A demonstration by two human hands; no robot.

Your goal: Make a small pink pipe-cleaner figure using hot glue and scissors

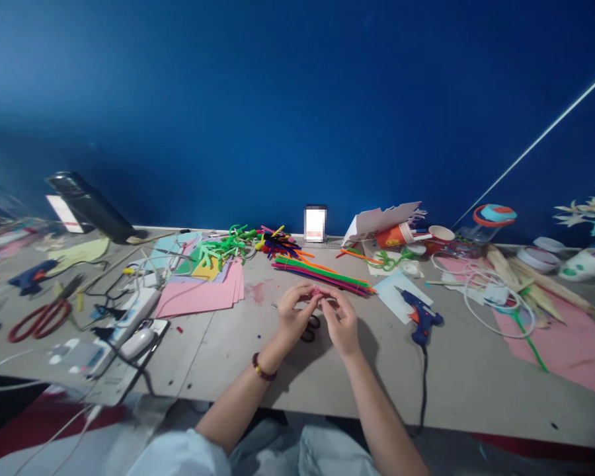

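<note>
My left hand and my right hand meet above the middle of the table. Pinched between the fingertips of both is a small pink piece, perhaps fuzzy craft wire; its shape is mostly hidden. Below the hands lies a pair of scissors with black handles, partly covered by my left hand. Just beyond my fingers a bundle of pipe cleaners in green, pink and purple stretches across the table.
A blue hot glue gun rests on paper at the right, its cable running to the front edge. Pink paper sheets, a power strip and red-handled scissors lie left. A phone stands against the blue wall.
</note>
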